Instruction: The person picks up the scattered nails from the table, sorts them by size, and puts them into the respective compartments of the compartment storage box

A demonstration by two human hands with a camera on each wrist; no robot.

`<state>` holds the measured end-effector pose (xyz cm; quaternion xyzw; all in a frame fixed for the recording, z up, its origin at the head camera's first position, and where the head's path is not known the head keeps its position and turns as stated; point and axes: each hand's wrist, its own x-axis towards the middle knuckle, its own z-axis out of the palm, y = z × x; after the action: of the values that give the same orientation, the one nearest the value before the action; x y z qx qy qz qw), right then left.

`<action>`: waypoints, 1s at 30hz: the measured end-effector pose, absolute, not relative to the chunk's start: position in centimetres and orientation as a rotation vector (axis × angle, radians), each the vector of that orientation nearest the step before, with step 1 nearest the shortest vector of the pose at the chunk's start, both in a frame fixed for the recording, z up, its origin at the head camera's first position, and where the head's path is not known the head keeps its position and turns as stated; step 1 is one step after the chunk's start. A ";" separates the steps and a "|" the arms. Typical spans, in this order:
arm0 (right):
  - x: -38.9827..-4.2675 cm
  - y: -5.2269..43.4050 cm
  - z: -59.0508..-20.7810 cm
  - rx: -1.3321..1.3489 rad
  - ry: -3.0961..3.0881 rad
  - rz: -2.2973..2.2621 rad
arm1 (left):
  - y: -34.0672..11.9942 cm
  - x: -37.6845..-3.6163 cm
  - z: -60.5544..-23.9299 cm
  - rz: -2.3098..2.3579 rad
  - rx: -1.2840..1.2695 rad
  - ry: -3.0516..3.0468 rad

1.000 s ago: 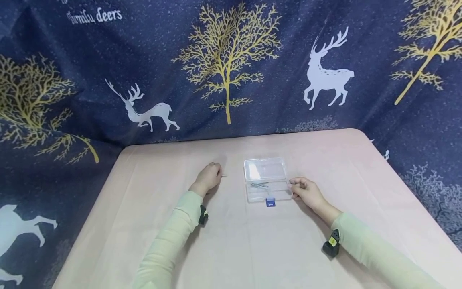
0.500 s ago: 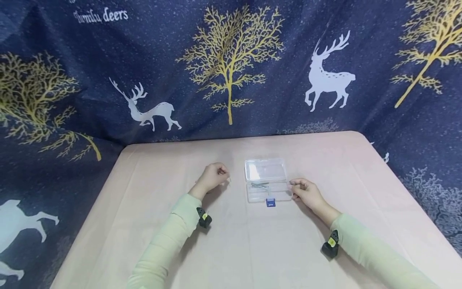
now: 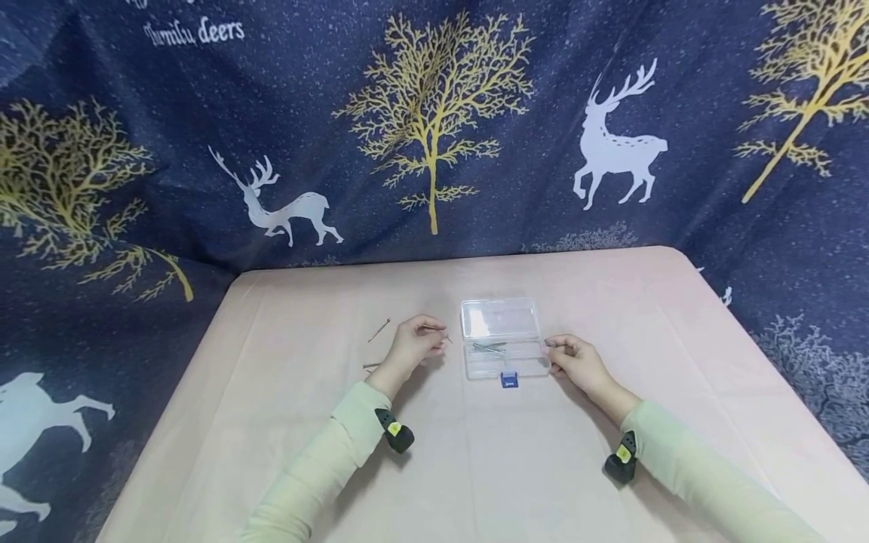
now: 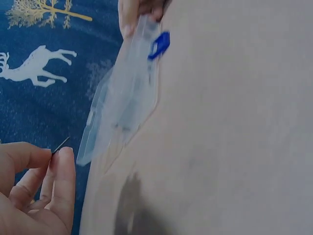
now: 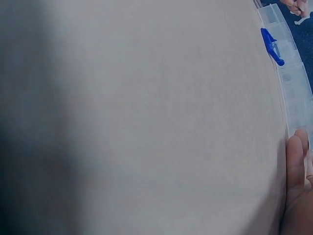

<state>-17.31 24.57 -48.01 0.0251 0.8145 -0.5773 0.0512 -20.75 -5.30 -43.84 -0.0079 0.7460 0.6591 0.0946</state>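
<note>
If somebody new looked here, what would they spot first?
Probably the white deer and golden trees on the blue cloth behind the table. Then the open clear box with its blue latch, the right hand at its right edge. Left of it, the left hand pinches a nail-like piece.

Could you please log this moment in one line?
left hand: pinches thin dark nail-like piece | right hand: holds open clear plastic box | inside: slim silver metal pieces
</note>
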 end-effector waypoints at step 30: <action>-17.3 24.6 -47.7 0.068 2.423 -1.804 | -1.4 -18.9 -45.1 1.926 0.038 2.110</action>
<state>-17.28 24.60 -47.73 0.0224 0.8005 -0.5959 0.0602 -18.91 -1.36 -45.10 0.0133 0.7311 0.6673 0.1414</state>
